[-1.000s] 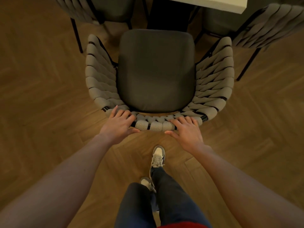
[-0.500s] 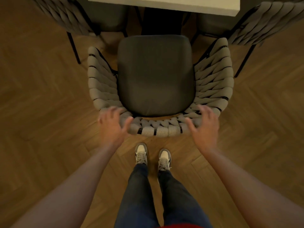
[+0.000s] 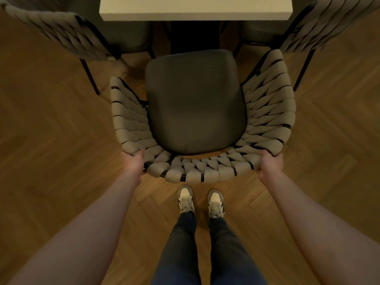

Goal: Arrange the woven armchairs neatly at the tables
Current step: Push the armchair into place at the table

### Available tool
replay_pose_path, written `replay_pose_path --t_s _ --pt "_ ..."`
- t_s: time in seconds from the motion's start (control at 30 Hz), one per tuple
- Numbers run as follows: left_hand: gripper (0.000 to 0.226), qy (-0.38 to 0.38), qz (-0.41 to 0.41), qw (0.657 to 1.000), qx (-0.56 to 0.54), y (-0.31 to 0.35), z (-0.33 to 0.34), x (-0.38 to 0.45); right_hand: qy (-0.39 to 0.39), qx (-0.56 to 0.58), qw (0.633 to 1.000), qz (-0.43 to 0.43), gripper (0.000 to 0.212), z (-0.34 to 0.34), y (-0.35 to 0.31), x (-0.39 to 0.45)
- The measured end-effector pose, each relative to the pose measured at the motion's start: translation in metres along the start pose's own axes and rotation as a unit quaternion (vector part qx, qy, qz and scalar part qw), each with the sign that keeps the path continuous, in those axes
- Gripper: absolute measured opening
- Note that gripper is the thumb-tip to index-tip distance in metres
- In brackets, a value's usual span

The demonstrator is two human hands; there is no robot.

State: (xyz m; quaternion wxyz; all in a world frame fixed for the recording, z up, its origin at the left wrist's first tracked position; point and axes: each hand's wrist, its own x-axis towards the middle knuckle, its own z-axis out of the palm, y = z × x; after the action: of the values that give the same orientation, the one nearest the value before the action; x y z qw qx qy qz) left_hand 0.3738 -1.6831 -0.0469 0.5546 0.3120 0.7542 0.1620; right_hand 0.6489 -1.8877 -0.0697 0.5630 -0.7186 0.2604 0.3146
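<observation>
While curled round the woven armchair (image 3: pixel 197 112) backrest's two corners, left hand (image 3: pixel 132 164), right hand (image 3: pixel 270 165); desk (image 3: pixel 195 9) just beyond

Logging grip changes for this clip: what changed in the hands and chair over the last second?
Both hands left the middle of the back rail, spread outward, and now grip its rear corners: left hand, right hand. The feet came side by side. The woven armchair still faces the table, not yet tucked under.

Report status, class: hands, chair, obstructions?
Left hand and right hand grip woven armchair backrest corners. Seat front short of table. Neighbouring chairs flank the gap.
</observation>
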Motion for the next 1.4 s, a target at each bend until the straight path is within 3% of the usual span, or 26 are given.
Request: replay_pose_path --t_s 0.37,0.67,1.07,1.4 --pt "0.044 0.009 0.007 0.999 0.036 0.000 -0.003 0.007 0.046 -0.030 0.998 0.016 0.052 -0.013 0.023 -0.008" --pt "0.045 -0.022 0.019 0.999 0.045 0.030 0.009 0.024 0.007 0.014 0.999 0.040 0.051 0.002 0.005 0.005" --pt "0.043 0.000 0.018 0.999 0.040 0.049 0.022 0.038 -0.030 0.026 0.998 0.044 0.048 0.021 -0.013 0.015" --pt "0.034 -0.004 0.002 0.999 0.050 0.054 0.018 0.044 -0.022 0.042 0.998 0.038 0.051 0.029 -0.013 0.010"
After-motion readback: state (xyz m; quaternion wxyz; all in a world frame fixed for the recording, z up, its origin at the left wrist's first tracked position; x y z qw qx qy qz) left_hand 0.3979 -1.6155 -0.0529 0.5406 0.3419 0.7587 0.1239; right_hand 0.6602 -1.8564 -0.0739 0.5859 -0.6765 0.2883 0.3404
